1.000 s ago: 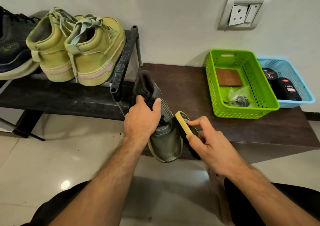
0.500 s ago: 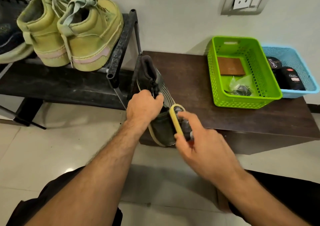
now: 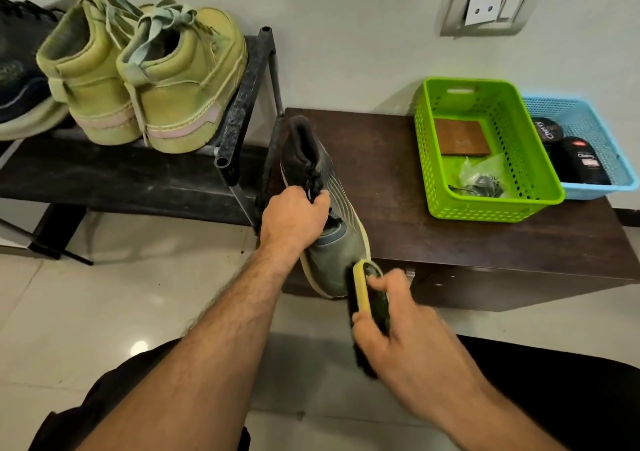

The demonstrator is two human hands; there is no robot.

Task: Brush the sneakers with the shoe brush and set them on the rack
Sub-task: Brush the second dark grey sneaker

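On rack (image 3: pixel 239 104): 3 shoes; 1 sneaker (image 3: pixel 329 243) w/ brush (image 3: pixel 362 288)

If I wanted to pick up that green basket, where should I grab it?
Take the green basket by the handle slot cut into its far short wall, or by the rim of both short walls, coming from above. It sits upright and open-topped on the dark bench. The blue basket crowds its right side, so a grip there looks awkward.
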